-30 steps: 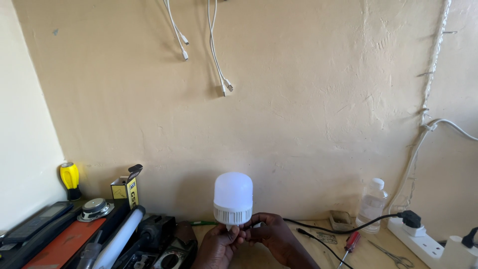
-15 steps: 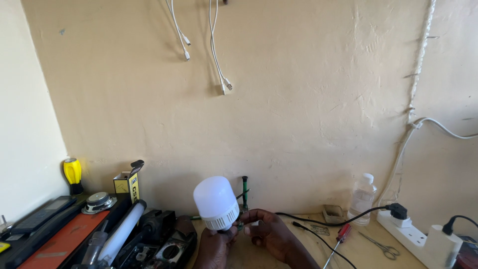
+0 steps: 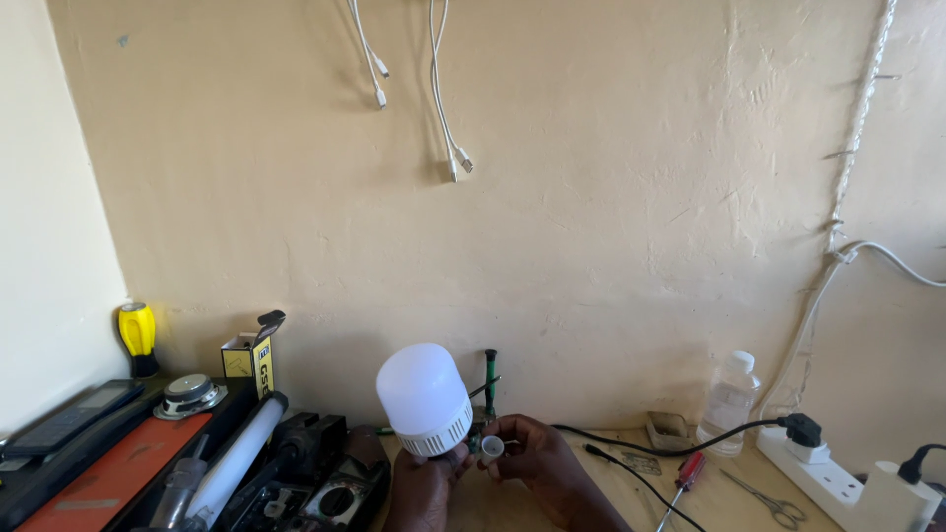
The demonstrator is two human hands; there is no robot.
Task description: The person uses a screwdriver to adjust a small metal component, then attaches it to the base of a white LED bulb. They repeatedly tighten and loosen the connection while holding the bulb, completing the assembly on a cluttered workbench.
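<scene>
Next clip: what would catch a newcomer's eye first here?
The white bulb, bottom centre, tilted in the left hand, while the right hand pinches a small white cap beside its base. Above, white cables dangle down the bare beige wall. A yellow-handled tool stands at far left, a power strip lies at right.

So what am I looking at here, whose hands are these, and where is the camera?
The camera sits on a person's head and looks down at a cluttered workbench against a tan wall. The left hand holds a large white plastic bulb, tilted. The right hand pinches a small white plastic tube beside the bulb's base. Nearby lie a red-handled screwdriver, small metal scissors, a clear plastic bottle and a white power strip.
</scene>
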